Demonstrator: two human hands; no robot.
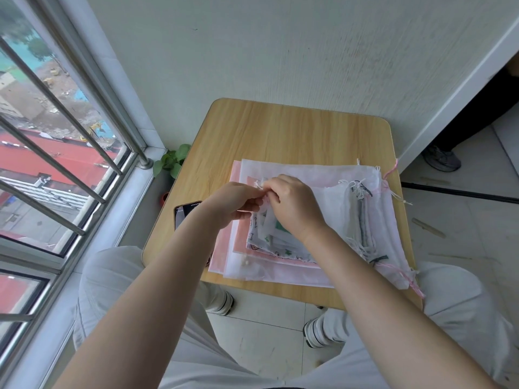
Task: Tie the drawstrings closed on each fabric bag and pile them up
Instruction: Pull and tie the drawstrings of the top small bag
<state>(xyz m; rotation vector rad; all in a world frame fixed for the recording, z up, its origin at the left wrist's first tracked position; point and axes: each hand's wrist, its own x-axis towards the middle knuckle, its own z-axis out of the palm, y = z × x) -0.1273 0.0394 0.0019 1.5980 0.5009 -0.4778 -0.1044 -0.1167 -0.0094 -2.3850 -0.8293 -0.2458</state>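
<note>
A pile of sheer white and pink fabric bags [306,175] lies on the small wooden table [280,130]. Their drawstring ends [358,189] bunch at the pile's right side. On top lies a small white printed bag [269,242] with green and dark marks. My left hand [233,203] and my right hand [295,203] meet above its upper end. Both pinch its thin white drawstring [257,185], whose frayed tip sticks up between the fingers.
A phone [184,213] lies at the table's left edge, partly under my left forearm. A green plant [171,161] stands by the window sill on the left. A wall runs behind the table. Someone's shoe [442,160] shows at right.
</note>
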